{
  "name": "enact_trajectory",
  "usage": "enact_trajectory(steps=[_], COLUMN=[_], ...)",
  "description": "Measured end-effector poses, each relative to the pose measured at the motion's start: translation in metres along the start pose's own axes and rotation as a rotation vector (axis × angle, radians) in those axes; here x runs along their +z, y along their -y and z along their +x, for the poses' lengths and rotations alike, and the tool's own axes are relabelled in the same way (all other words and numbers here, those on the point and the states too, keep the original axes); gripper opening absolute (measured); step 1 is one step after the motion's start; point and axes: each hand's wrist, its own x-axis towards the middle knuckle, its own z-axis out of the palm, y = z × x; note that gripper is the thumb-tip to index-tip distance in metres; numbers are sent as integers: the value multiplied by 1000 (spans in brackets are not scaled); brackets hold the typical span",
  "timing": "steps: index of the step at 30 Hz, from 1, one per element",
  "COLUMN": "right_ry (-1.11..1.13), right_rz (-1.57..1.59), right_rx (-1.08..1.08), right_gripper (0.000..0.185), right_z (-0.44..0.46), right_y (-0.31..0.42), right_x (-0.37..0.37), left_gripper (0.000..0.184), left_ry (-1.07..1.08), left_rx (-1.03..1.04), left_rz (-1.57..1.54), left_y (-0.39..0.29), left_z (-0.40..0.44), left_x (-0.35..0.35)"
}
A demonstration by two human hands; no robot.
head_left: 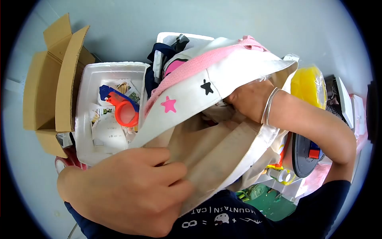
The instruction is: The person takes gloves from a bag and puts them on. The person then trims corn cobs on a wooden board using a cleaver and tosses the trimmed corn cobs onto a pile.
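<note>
A white cloth bag point(187, 99) with a pink strap point(195, 65) and pink and black stars fills the middle of the view, its mouth held wide. My left hand point(137, 187) grips the near left edge of the bag, fingers curled round the cloth. My right hand point(252, 99), with thin bangles at the wrist, reaches inside the bag from the right. Its fingertips are hidden by the cloth, so what they touch cannot be made out. The beige lining point(211, 147) shows below that hand.
An open cardboard box point(43, 91) stands at the far left. Beside it a white foam box point(85, 107) holds papers and an orange and blue tape dispenser point(126, 113). Yellow plastic-wrapped material point(308, 87), a dark oval object point(301, 157) and small packages lie at the right.
</note>
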Motion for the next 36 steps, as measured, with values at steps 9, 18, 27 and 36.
enact_trajectory(steps=[9,18,27,36], right_ry=[-71,-809,-667,-1459], right_rz=[-4,998,2004,1218], right_rx=[-192,-377,-560,206], right_gripper=[34,33,60,23], right_z=[38,-70,-158,-177], right_y=[36,16,69,112], right_x=[45,-30,10,62], left_gripper=[17,48,62,16], left_ry=[-36,-176,-837,-1076], left_rx=[-10,-419,-484,-316], left_rz=[-70,-281,-678,-433], left_y=[8,-28,-75,-93], left_z=[5,-2,75,93], left_x=[11,5,36,89])
